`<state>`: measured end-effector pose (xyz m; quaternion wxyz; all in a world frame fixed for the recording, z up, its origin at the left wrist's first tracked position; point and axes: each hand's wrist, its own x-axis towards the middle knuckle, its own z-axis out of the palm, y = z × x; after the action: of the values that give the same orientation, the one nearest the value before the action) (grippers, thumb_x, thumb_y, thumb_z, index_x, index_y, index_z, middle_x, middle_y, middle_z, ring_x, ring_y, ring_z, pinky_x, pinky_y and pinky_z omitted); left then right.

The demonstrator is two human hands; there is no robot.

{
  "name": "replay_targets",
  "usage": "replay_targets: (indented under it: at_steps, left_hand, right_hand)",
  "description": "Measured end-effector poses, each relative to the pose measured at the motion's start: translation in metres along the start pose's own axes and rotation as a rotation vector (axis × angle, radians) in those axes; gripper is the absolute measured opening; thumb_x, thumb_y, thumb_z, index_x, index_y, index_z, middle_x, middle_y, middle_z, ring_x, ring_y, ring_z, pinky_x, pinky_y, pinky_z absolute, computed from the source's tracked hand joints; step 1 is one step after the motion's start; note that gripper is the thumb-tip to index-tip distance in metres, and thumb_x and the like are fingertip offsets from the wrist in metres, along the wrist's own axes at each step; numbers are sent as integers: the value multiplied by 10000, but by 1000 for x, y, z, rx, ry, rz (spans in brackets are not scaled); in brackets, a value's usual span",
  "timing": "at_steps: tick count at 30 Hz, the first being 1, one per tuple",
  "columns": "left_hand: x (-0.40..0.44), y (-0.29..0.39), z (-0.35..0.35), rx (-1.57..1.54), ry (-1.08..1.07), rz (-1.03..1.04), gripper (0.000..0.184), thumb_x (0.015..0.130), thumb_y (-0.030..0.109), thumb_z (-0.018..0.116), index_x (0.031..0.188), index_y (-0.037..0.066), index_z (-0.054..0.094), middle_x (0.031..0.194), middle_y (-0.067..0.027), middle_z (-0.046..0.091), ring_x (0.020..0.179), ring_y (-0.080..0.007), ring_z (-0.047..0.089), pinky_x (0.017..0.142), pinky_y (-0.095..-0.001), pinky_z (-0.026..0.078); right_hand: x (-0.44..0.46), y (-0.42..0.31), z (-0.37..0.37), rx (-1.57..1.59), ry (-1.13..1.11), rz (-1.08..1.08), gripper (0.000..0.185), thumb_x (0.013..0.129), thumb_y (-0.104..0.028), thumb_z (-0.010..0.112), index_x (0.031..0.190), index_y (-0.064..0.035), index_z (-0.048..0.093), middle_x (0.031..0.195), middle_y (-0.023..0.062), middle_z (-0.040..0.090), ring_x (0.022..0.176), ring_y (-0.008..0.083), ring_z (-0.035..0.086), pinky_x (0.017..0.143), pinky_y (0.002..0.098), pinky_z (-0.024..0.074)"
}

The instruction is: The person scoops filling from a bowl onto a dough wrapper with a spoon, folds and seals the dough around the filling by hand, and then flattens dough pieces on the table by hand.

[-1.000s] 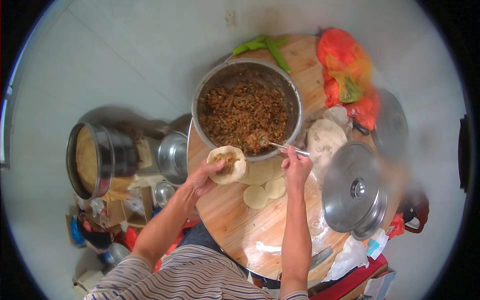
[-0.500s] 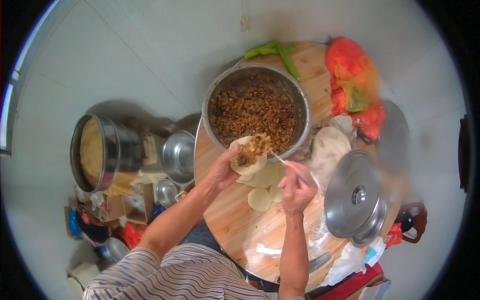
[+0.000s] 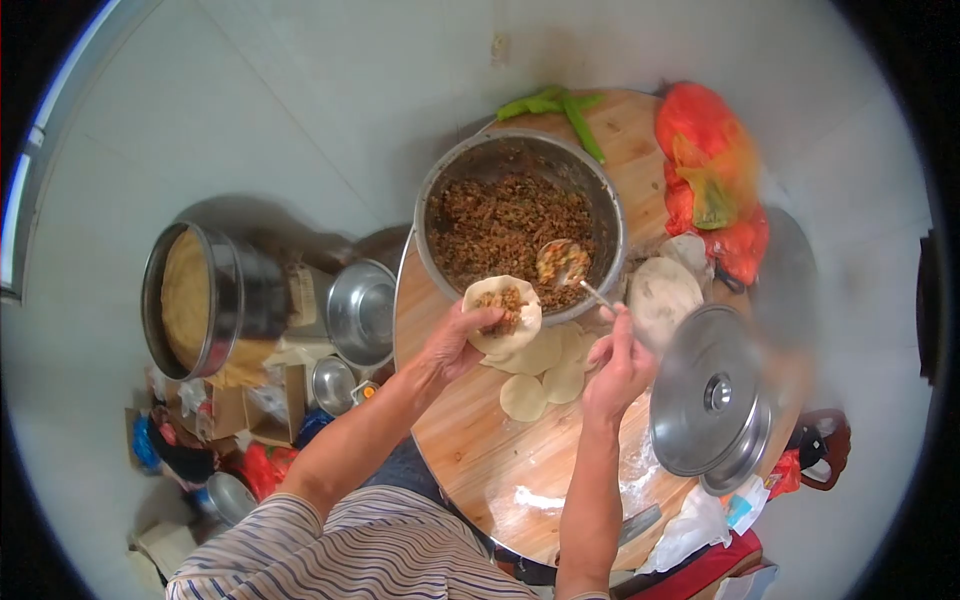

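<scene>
My left hand [image 3: 458, 342] holds a round dough wrapper [image 3: 527, 322], its thumb resting over the brown chopped filling [image 3: 505, 298] in the middle. In my right hand [image 3: 622, 368] is the handle of a spoon [image 3: 565, 264]; its bowl, smeared with bits of filling, is over the right part of a big metal bowl [image 3: 428, 250]. That bowl is more than half covered inside with minced filling [image 3: 510, 215]. Several flat dough wrappers [image 3: 523, 397] lie overlapping on the wooden table below my hands.
Right of the bowl lies a pale lump of dough [image 3: 662, 300], near a metal lid [image 3: 702, 395]. Red plastic bags [image 3: 705, 140] and green peppers [image 3: 578, 125] are at the back. A knife [image 3: 640, 523] lies near the front edge. Left stands a steamer [image 3: 215, 300].
The spoon has moved away from the wrapper, right and over the bowl, leaving filling on the wrapper. My right hand has shifted right. My left thumb now lies over the filling.
</scene>
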<state>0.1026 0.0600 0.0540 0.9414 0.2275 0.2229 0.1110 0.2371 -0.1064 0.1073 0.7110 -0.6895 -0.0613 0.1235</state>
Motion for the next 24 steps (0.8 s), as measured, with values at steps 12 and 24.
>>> replay_targets:
  at_steps: [12,24]
  left_hand:
    - [-12,-8,8,21,95,-83,534,936,196,776,1392,37,548,1328,-135,672,1215,-264,671,1096,-470,547]
    - [-55,-53,35,-14,-93,-205,589,923,222,810,1410,25,544,1364,-128,652,1239,-255,659,1072,-447,571]
  right_hand:
    - [56,85,24,-756,-67,-36,420,1030,-304,631,1074,97,750,807,163,741,750,363,717,737,465,551]
    - [-68,9,-48,21,-228,306,322,1002,-195,709,1216,45,717,946,51,728,732,77,613,637,231,513]
